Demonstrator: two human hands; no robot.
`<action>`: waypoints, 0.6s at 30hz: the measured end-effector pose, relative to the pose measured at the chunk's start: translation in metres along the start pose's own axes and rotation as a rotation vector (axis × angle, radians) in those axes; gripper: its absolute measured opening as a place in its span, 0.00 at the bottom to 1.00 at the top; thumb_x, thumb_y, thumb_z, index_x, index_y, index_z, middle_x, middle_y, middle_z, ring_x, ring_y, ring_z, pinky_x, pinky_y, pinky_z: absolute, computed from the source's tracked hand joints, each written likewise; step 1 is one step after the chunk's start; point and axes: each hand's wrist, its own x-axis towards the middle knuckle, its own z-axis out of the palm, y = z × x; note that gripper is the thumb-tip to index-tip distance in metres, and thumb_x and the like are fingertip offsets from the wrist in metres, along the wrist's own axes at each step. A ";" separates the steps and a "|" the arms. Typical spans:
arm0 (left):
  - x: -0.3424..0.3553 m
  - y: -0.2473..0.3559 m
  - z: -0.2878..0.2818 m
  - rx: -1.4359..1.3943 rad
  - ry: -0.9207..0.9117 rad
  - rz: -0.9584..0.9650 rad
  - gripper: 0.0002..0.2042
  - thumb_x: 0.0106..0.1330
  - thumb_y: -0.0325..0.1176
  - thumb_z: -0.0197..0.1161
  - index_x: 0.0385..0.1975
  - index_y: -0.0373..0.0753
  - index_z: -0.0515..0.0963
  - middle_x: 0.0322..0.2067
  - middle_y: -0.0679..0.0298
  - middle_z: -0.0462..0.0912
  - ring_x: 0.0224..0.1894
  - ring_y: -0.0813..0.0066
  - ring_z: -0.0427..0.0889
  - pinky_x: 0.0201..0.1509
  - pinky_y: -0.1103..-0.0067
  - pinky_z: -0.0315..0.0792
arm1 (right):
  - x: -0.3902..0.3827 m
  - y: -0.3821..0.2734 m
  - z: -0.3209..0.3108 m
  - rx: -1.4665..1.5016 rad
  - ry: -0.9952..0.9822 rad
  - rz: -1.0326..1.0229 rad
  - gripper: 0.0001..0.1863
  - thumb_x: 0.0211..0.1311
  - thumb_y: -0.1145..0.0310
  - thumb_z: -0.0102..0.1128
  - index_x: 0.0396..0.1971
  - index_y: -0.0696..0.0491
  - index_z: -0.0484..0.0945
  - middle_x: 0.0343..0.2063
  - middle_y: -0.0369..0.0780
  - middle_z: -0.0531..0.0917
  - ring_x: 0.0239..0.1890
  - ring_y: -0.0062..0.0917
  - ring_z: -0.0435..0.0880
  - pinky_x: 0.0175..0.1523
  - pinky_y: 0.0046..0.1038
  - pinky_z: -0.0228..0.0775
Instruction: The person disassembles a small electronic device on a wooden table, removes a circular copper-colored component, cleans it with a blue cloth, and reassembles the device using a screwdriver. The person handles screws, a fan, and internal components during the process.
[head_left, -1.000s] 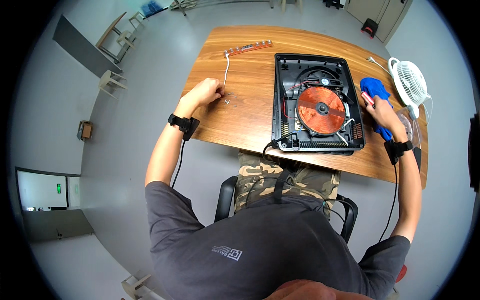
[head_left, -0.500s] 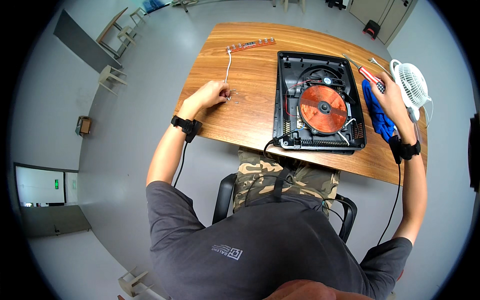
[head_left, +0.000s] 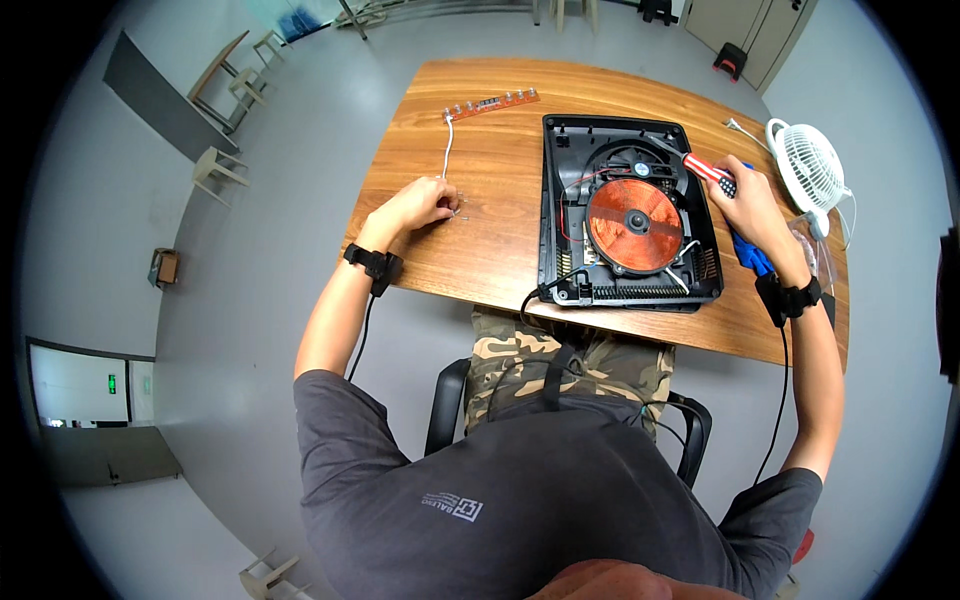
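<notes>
My right hand (head_left: 750,205) grips a screwdriver (head_left: 704,167) by its red, white and blue handle, and the shaft points left over the upper right corner of an opened induction cooker (head_left: 560,200). A round copper coil (head_left: 635,228) sits in the middle of its black housing. To the left, my left hand (head_left: 425,203) rests on the table with its fingers pinched together beside several small screws (head_left: 461,206). What those fingers hold, if anything, is hidden. Farther back lies a narrow red-brown circuit board (head_left: 490,104), its white cable (head_left: 449,145) running down toward my left hand.
The wooden table (head_left: 480,270) carries a white fan (head_left: 808,165) at the right, with a blue cloth (head_left: 750,252) partly under my right forearm. A black cord (head_left: 530,300) leaves the cooker's front left corner. Wires run from the bands on both wrists.
My right hand has carried the screwdriver leftward, from above the blue cloth to the cooker's upper right corner. My left hand stays by the screws. The whole view has shifted slightly.
</notes>
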 end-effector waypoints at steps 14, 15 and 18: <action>0.032 0.059 -0.047 -0.947 -0.002 -0.220 0.04 0.68 0.25 0.65 0.39 0.35 0.78 0.34 0.63 0.87 0.37 0.79 0.87 0.41 0.84 0.80 | 0.005 -0.016 -0.007 0.083 -0.115 0.030 0.18 0.60 0.61 0.62 0.39 0.62 0.82 0.25 0.54 0.83 0.29 0.44 0.85 0.37 0.38 0.75; 0.039 0.061 -0.044 -0.990 0.023 -0.194 0.04 0.68 0.25 0.64 0.39 0.36 0.78 0.35 0.62 0.87 0.37 0.79 0.87 0.41 0.84 0.79 | 0.006 -0.015 -0.004 0.103 -0.081 -0.018 0.18 0.59 0.61 0.62 0.39 0.61 0.83 0.26 0.53 0.84 0.30 0.43 0.86 0.38 0.37 0.76; 0.064 0.064 -0.031 -1.101 0.086 -0.150 0.03 0.70 0.27 0.62 0.40 0.38 0.78 0.38 0.64 0.85 0.37 0.82 0.84 0.38 0.87 0.75 | 0.011 -0.022 -0.001 0.149 -0.125 -0.040 0.18 0.59 0.61 0.61 0.39 0.61 0.83 0.26 0.53 0.84 0.30 0.43 0.86 0.39 0.38 0.77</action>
